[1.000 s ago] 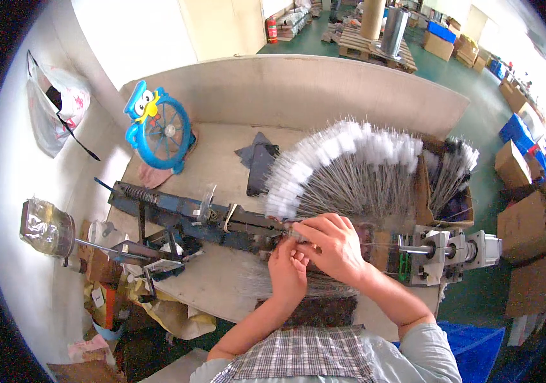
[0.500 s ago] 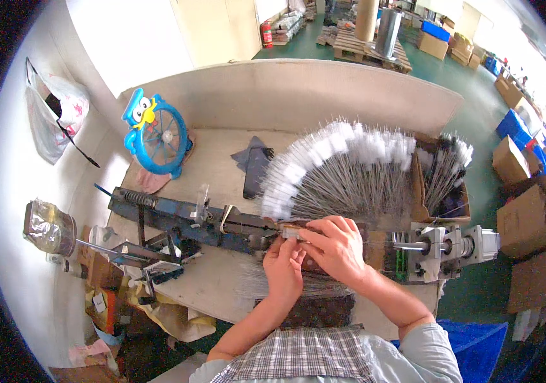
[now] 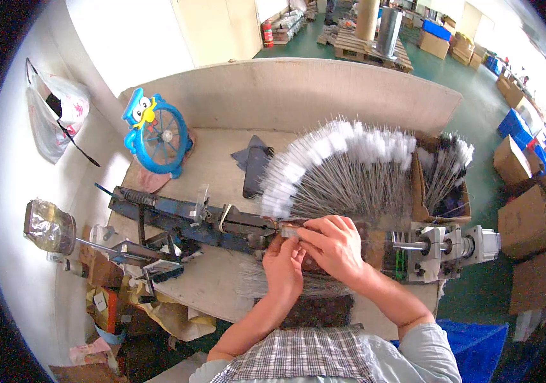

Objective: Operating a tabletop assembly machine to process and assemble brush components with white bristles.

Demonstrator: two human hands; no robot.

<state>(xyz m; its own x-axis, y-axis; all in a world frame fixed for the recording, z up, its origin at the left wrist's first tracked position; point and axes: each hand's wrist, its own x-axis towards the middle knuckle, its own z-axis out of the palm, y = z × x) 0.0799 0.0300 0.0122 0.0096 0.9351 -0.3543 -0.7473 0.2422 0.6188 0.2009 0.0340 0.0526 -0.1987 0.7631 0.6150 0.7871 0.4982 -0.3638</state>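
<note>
Shifted slightly since one second ago: right hand [image 3: 333, 247] and left hand [image 3: 283, 267]; small pale piece [image 3: 290, 232] now plainer. Right thumb and fingertips pinching it, at dark metal rail's [image 3: 245, 223] right end; left fingers curled just below, grip unclear. Beyond: fanned white-tipped brushes [image 3: 343, 182]; blue bird-shaped fan [image 3: 166, 138].

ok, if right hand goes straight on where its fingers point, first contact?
Seemingly the small pale piece, already right at the right hand; beyond it, likely the long dark metal bar. Depth is unclear.
</note>
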